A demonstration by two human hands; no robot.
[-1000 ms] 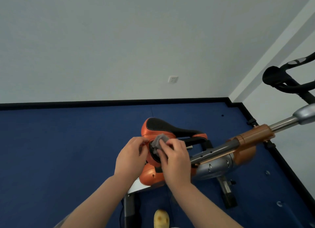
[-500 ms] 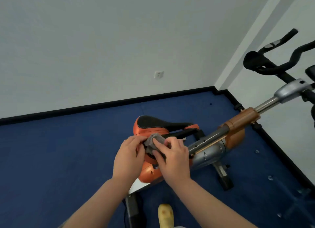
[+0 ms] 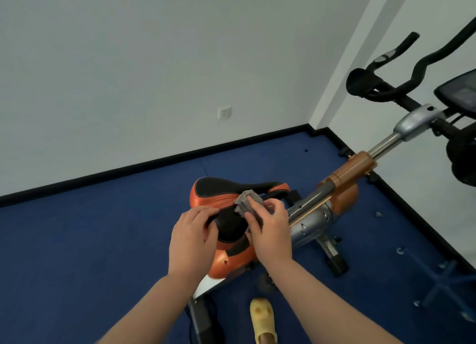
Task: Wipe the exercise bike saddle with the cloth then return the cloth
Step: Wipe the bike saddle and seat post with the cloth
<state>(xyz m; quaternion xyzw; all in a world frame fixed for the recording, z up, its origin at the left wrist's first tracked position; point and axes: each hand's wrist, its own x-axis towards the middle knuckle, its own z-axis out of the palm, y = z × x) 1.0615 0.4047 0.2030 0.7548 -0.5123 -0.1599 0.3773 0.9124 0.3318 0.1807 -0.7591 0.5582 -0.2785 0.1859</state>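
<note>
The black and orange saddle (image 3: 219, 189) of the exercise bike sits in the middle of the view, above the blue floor. My right hand (image 3: 271, 233) presses a small grey cloth (image 3: 247, 202) onto the saddle's middle groove. My left hand (image 3: 192, 238) grips the saddle's near left edge, fingers curled over the black padding. The near part of the saddle is hidden under both hands.
The bike's orange and silver frame (image 3: 322, 210) runs up to the right to black handlebars (image 3: 381, 86) and a console (image 3: 461, 91). A yellow shoe (image 3: 261, 318) shows at the bottom. White walls meet in a corner behind; a black stand leg (image 3: 334, 261) rests on the blue floor (image 3: 77, 253).
My right hand has slid the cloth further along the saddle, away from me. My left hand has shifted to the saddle's near edge. The view has turned, showing more of the handlebars.
</note>
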